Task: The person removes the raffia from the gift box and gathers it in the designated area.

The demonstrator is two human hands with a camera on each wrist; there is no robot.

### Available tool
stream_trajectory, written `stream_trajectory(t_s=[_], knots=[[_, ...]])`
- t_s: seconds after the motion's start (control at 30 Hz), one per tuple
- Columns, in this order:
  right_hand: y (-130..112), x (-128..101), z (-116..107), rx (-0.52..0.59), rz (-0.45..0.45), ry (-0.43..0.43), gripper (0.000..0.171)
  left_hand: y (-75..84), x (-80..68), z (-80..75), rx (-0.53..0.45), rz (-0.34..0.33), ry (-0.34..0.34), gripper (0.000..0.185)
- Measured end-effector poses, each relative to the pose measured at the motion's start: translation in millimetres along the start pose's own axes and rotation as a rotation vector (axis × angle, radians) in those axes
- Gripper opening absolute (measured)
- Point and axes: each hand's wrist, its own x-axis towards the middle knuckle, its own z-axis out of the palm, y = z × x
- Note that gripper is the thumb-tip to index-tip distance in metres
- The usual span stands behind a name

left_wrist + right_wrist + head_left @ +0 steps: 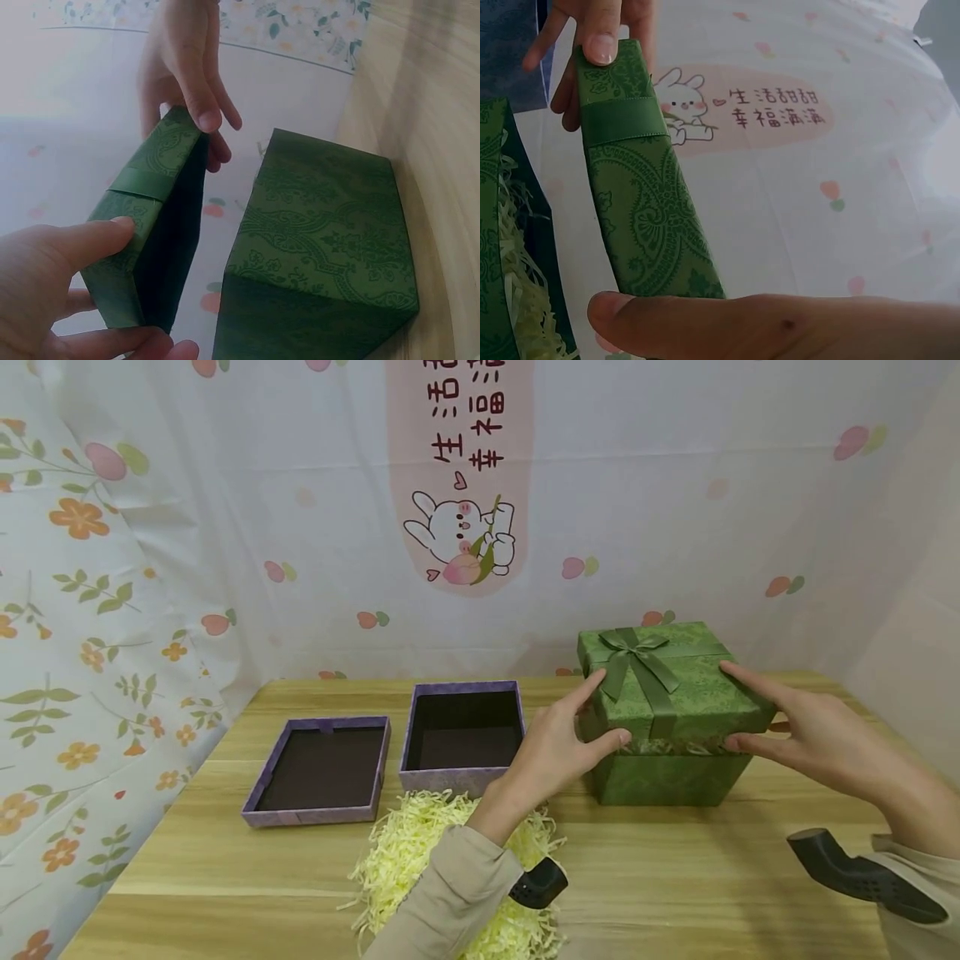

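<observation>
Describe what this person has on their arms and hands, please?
Both arms wear beige long sleeves: left sleeve, right sleeve. A black device sits at each wrist: left one, right one. The left hand and right hand are bare, without gloves or rings.

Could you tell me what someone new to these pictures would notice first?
The eye goes first to the green lid with its ribbon bow, held by the left hand and right hand just above the green box at the table's right. Left of it sit an open purple box and its purple lid, with pale yellow paper shred in front.
</observation>
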Motion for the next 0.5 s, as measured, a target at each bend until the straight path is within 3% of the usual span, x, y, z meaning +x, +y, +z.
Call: stream_trajectory(t_s=[0.23,0.33,0.4,0.5], knots=[[1,0,1,-0.045,-0.062,0.107,0.089,0.4,0.0,-1.3,-0.057,-0.029,-0.01,0.072],[3,-2,1,0.007,-0.111,0.164,0.087,-0.7,-0.1,-5.4,-0.091,-0.021,-0.055,0.077],[4,-4,0,0.063,-0.119,0.181,0.086,-2.0,0.7,-9.0,-0.079,0.026,-0.08,0.08],[6,-8,-2,0.104,-0.117,0.191,0.085,-5.0,3.5,-13.3,0.024,0.168,-0.068,0.078]])
